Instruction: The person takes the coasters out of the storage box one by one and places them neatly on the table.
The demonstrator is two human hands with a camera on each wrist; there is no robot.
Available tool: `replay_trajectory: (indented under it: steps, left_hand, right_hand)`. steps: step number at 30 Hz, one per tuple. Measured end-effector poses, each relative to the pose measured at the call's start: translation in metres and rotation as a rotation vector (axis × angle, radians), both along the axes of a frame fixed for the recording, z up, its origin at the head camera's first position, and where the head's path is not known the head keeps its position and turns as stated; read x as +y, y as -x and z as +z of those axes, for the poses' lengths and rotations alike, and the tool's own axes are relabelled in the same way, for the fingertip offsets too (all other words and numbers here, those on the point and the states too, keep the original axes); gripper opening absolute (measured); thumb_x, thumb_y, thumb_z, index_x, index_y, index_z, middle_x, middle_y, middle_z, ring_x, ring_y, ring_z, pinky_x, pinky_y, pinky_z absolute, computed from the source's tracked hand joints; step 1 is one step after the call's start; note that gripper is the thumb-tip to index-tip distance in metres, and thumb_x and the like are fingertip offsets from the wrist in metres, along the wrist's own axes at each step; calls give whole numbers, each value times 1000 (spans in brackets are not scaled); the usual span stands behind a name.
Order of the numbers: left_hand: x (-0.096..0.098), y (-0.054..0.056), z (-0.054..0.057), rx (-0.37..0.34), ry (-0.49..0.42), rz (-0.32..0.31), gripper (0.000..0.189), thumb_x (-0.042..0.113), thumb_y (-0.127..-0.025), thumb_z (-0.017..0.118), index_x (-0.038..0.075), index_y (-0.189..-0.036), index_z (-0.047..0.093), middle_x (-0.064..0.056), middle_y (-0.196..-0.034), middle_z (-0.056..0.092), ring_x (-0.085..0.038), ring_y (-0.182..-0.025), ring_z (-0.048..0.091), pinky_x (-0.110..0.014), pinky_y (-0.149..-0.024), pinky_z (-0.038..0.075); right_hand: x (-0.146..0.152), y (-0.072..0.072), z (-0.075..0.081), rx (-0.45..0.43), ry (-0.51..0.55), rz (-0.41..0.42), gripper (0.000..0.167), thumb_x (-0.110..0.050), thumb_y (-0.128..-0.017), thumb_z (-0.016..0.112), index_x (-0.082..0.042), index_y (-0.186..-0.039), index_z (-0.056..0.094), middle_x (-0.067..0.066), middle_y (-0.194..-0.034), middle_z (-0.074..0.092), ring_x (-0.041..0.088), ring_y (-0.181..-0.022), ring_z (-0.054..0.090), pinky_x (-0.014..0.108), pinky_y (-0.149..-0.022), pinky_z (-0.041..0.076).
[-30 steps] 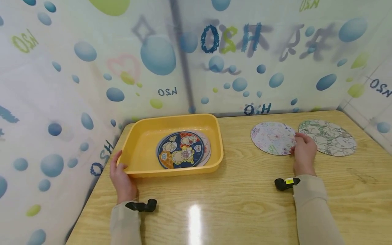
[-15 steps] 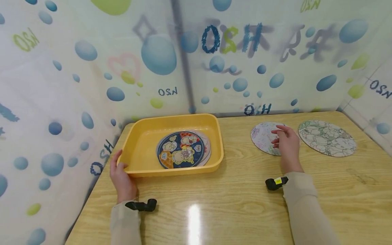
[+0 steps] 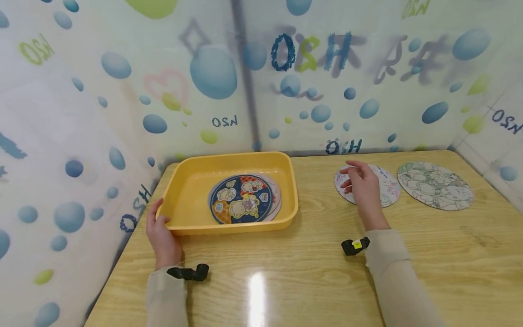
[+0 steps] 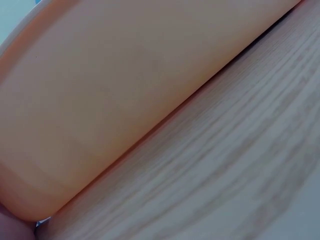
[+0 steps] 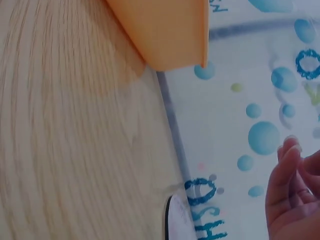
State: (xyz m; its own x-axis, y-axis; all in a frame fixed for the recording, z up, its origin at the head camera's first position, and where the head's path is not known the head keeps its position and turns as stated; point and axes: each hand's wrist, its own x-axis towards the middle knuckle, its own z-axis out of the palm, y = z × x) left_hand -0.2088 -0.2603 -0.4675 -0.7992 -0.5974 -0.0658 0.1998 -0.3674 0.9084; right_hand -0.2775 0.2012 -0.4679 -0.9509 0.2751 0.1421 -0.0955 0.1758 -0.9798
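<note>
A yellow tray [image 3: 233,227] stands at the table's back left. In it lies a dark blue round disc with cartoon bears [image 3: 241,199], on top of at least one paler disc. My left hand [image 3: 159,222] grips the tray's near-left corner, thumb over the rim; the left wrist view shows only the tray's wall [image 4: 125,90] close up. My right hand [image 3: 354,179] hovers with relaxed fingers [image 5: 287,190] over the left half of a pale scribbled disc [image 3: 388,187] and holds nothing. A green-patterned disc [image 3: 435,185] lies to the right of it.
The wooden table [image 3: 310,272] is walled at the back and on both sides by bubble-printed sheeting [image 3: 212,72]. The tray sits near the table's left edge. A glare spot [image 3: 258,290] shines on the bare wood in front.
My right hand has moved left, from the gap between the two discs to above the pale disc's left half. The left hand and the tray have stayed put.
</note>
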Motion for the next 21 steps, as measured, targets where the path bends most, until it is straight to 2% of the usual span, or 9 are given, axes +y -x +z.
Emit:
replay_trajectory:
  steps: [3, 6, 10, 12, 15, 21]
  left_hand:
    - [1, 1, 1, -3, 5, -9, 49, 0, -82, 29, 15, -123, 52, 1, -132, 36, -24, -115, 41, -37, -97, 34]
    - [1, 2, 1, 2, 6, -9, 49, 0, -82, 29, 15, -123, 52, 2, -132, 36, -25, -115, 41, -37, -97, 35]
    - [0, 2, 2, 0, 4, -2, 49, 0, -82, 29, 15, -122, 53, 2, -131, 36, -25, -114, 41, -36, -96, 35]
    - [0, 3, 1, 1, 3, 0, 49, -1, -82, 29, 15, -122, 53, 1, -131, 36, -25, -114, 41, -36, -96, 34]
    - [-1, 3, 0, 14, -10, 2, 50, -1, -81, 29, 14, -122, 53, 0, -131, 37, -25, -114, 40, -37, -96, 34]
    - [0, 2, -2, 13, -12, 0, 50, -2, -81, 28, 13, -122, 52, 0, -131, 37, -25, -115, 40, -37, -97, 34]
  right_hand:
    - [-14, -9, 15, 18, 31, 45, 35, -32, -92, 44, -20, -125, 48, 7, -104, 58, 23, -69, 57, 27, -55, 50]
    - [-27, -16, 26, 55, 82, 105, 35, -29, -92, 45, -15, -124, 48, 9, -102, 58, 20, -66, 57, 24, -52, 49]
    - [-47, -30, 50, 51, 131, 161, 34, -24, -94, 42, -11, -124, 47, 12, -102, 56, 19, -67, 56, 23, -57, 50]
    - [-55, -34, 56, 42, 156, 186, 33, -24, -94, 42, -12, -124, 47, 12, -102, 56, 19, -68, 56, 23, -60, 50]
    - [-66, -38, 61, 27, 157, 234, 32, -23, -94, 41, -12, -124, 47, 12, -104, 55, 21, -74, 57, 24, -66, 51]
    - [-84, -44, 61, 25, 144, 346, 32, -21, -94, 42, -12, -125, 46, 13, -106, 55, 25, -85, 59, 28, -75, 51]
